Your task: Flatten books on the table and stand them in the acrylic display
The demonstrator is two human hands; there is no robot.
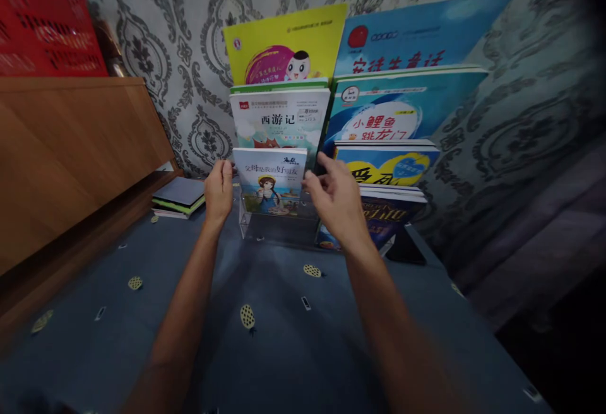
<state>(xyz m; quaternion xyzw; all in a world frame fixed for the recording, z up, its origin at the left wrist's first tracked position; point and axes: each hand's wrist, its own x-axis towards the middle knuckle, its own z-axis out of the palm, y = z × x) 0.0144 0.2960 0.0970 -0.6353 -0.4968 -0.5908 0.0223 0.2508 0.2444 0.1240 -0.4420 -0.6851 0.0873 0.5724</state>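
Note:
A small white-and-blue book (271, 177), with a girl in a yellow hat on its cover, stands in the front left tier of a clear acrylic rack (279, 228). My left hand (219, 192) is at the book's left edge, its fingers closed together there, with the tips partly hidden. At the right edge is my right hand (337, 199), thumb and forefinger apart and the thumb tip close to the cover's side. Behind stand a white storybook (279, 117) and a tall yellow-green book (286, 35).
Right column: a blue book (421, 29), a teal book (445, 98), a blue-and-yellow book (407, 165) and a dark book (386, 218). A black flat object (406, 248) lies beside the rack. Left: a book stack (177, 196), a wooden cabinet (80, 161) and a red basket (47, 23).

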